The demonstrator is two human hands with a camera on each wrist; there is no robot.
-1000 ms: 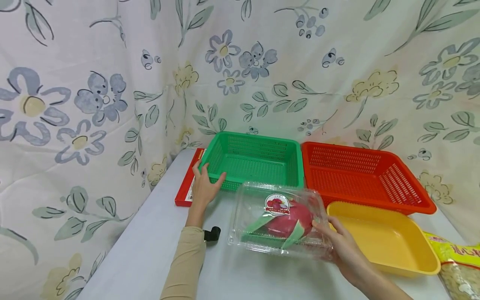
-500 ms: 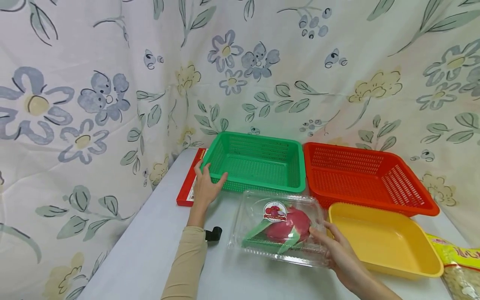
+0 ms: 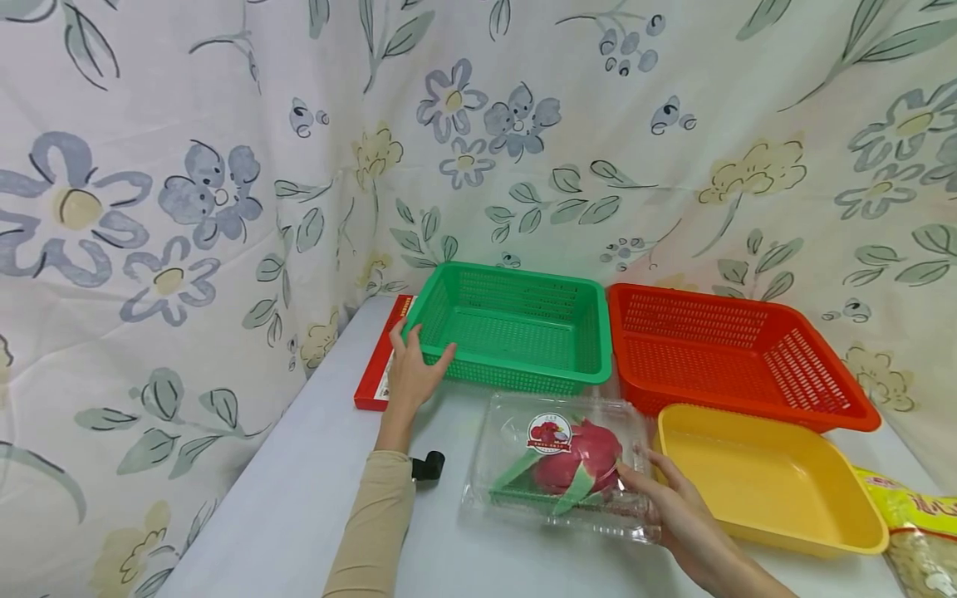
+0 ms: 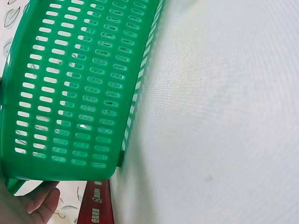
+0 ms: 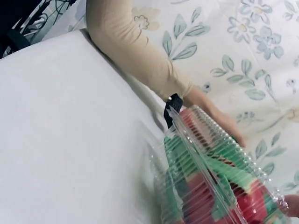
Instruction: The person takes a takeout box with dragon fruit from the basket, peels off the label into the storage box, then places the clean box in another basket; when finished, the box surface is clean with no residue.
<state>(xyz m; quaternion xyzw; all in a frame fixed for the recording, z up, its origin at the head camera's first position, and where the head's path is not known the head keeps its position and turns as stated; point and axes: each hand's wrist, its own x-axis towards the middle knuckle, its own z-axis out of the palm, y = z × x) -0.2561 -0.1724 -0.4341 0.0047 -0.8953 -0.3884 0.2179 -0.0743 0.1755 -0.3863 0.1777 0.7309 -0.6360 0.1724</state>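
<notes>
Transparent clamshell box (image 3: pixel 557 465) enclosing a red dragon fruit (image 3: pixel 598 453) with green scales, held at its right end by the right hand (image 3: pixel 676 502): the thumb bears on the lid, and the other fingers close about the right edge. From these fingers the clamshell extends leftward, its long axis running across the counter (image 3: pixel 262 507); the right hand is thus the nearer one. The left hand (image 3: pixel 413 372), beyond the clamshell's far left corner, grips the near left corner of the green perforated basket (image 3: pixel 508 378), thumb spread toward the front wall and fingers bent round the side. The clamshell's far edge lies just in front of this basket's near wall; contact between them cannot be made out, nor can contact between the clamshell's base and the counter. Just beyond the right hand stands the yellow tray (image 3: pixel 748 473), and farther back the red perforated basket (image 3: pixel 688 370), bounding the right side. The wider room for moving lies on the counter leftward and toward the person. Outermost: a flat red box (image 3: pixel 379 361) beside the left hand and a yellow-topped bag (image 3: pixel 923 523) beside the tray.
</notes>
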